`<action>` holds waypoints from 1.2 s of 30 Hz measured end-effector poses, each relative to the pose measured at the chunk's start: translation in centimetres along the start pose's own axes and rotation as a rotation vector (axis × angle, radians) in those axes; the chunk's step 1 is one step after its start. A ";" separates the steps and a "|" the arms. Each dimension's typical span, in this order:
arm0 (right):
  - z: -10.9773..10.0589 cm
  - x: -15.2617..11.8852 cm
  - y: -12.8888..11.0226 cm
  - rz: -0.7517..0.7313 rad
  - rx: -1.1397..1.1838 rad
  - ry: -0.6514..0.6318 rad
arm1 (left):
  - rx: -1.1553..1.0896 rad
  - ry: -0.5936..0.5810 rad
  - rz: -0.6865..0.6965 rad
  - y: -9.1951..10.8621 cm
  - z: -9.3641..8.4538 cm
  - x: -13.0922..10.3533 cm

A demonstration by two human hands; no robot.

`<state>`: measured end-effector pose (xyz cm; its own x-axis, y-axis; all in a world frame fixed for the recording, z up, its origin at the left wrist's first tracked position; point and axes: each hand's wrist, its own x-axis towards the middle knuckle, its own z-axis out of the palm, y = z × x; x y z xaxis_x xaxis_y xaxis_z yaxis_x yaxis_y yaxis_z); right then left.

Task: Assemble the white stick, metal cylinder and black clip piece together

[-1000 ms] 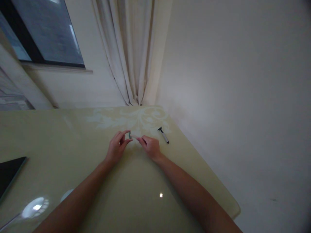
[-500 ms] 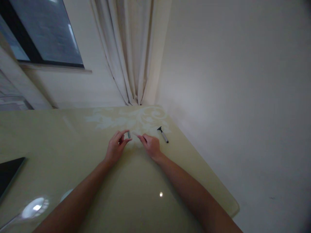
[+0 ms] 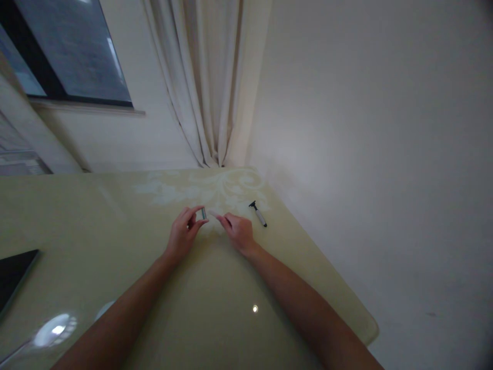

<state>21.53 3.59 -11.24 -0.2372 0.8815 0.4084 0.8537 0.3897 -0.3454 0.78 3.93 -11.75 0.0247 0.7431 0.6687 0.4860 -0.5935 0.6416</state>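
My left hand [image 3: 184, 231] pinches a small grey-green razor cartridge [image 3: 204, 213] upright between thumb and forefinger. Facing it, my right hand [image 3: 239, 231] is closed around a thin whitish stick [image 3: 212, 213], whose tip points left at the cartridge with a narrow gap between them. Most of the stick is hidden in my fingers, so its kind cannot be made out. Just beyond my right hand, a razor [image 3: 259, 213] with a grey and black handle lies on the table, its black T-shaped end pointing away from me.
The pale green glossy table [image 3: 215, 318] carries a white floral pattern at its far corner. At the left edge lies a dark flat panel [image 3: 17, 275]. A wall [image 3: 365, 154] borders the right side; a curtain [image 3: 208, 82] hangs behind, beside a window [image 3: 80, 51].
Almost nothing differs. The tip of the whitish stick has shifted slightly left, and both hands otherwise keep their places and grips.
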 end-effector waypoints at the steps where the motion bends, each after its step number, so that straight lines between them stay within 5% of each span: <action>1: 0.0 0.0 0.0 -0.005 0.004 -0.003 | 0.003 -0.005 -0.002 0.0 0.0 0.0; 13: -0.3 0.0 -0.4 -0.079 0.016 -0.054 | 0.008 -0.053 -0.028 0.2 -0.1 0.0; 36: 0.0 0.0 -0.3 0.043 -0.011 0.032 | 0.018 -0.082 0.003 0.2 -0.1 -0.2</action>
<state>21.23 3.49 -11.13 -0.1857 0.8883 0.4200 0.8677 0.3488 -0.3541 0.81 3.59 -11.71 0.0976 0.7644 0.6374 0.5017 -0.5908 0.6318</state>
